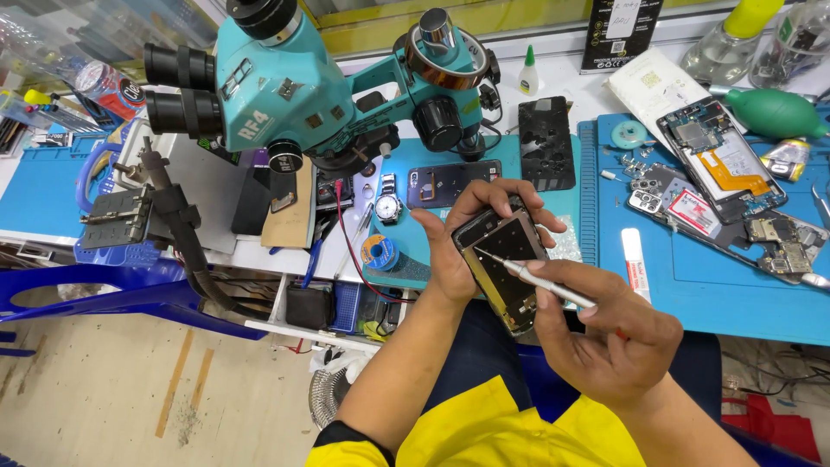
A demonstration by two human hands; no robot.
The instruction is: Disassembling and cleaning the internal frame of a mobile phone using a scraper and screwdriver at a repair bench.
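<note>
Blue bench mat (709, 285) — black label card (619, 33) behind

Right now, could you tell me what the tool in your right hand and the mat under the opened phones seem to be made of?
The tool looks like brushed metal: a slim silver shaft with a dull sheen. The mat looks like matte blue rubber or silicone, smooth and without glare, though the picture leaves the exact material open.

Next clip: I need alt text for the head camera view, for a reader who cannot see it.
A person's left hand holds an opened phone frame while the right hand presses a slim metal screwdriver to it. Behind them, a teal microscope stands over blue work mats strewn with dismantled phones.
</note>
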